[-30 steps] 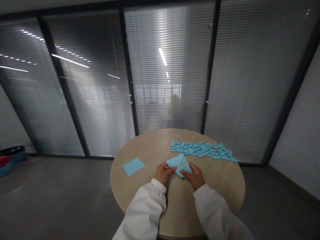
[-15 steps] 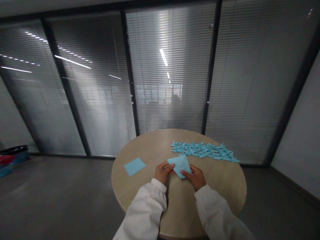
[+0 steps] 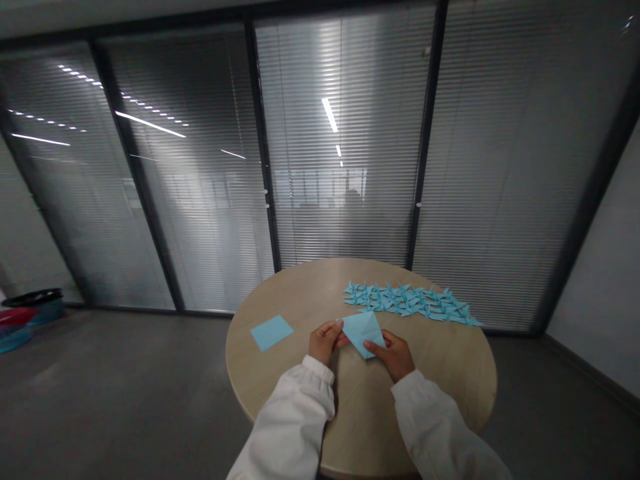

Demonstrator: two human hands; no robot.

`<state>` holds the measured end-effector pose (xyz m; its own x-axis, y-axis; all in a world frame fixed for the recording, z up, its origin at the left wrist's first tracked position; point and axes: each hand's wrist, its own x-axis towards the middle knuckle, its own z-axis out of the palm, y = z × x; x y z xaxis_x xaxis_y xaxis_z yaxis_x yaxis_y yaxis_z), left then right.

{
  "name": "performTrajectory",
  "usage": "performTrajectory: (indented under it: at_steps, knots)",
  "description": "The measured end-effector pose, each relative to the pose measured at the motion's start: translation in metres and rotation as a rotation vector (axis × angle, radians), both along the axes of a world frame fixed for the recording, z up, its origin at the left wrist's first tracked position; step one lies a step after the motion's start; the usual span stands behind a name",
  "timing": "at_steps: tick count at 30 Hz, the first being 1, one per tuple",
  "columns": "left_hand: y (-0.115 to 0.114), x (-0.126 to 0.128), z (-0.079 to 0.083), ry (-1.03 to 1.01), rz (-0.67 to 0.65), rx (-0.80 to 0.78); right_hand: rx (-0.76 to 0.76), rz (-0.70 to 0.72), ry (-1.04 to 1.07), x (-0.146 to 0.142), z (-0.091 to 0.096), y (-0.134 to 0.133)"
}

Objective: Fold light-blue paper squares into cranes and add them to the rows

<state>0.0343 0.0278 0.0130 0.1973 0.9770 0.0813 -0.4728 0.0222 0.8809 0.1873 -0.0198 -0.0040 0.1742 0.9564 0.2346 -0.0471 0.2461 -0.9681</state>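
A piece of light blue paper [image 3: 364,333], folded to a triangular shape, is held just above the round wooden table [image 3: 440,363]. My left hand [image 3: 326,341] pinches its left corner between the fingers and thumb. My right hand [image 3: 395,355] grips its lower right edge. A flat square of the same blue paper [image 3: 271,333] lies on the table to the left of my left hand. Beyond my hands, a dense band of several blue origami cranes [image 3: 411,303] covers the far side of the tabletop.
Behind the table stands a glass partition with slatted blinds [image 3: 340,167], and a dim figure of a person [image 3: 353,213] shows through it. Grey floor surrounds the table. Coloured bins [image 3: 27,317] stand at the far left, and a pale wall [image 3: 600,267] runs along the right.
The folded paper and both hands hold nearly the same position. The whole scene has shifted slightly to the right in view.
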Motion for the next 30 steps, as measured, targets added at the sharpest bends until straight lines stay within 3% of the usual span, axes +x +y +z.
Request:
performTrajectory:
  at_steps: [30]
  knots:
    - [0.0024, -0.0049, -0.0017, -0.085, 0.003, -0.129, 0.011, -0.016, -0.019, -0.0022, 0.0052, -0.0016]
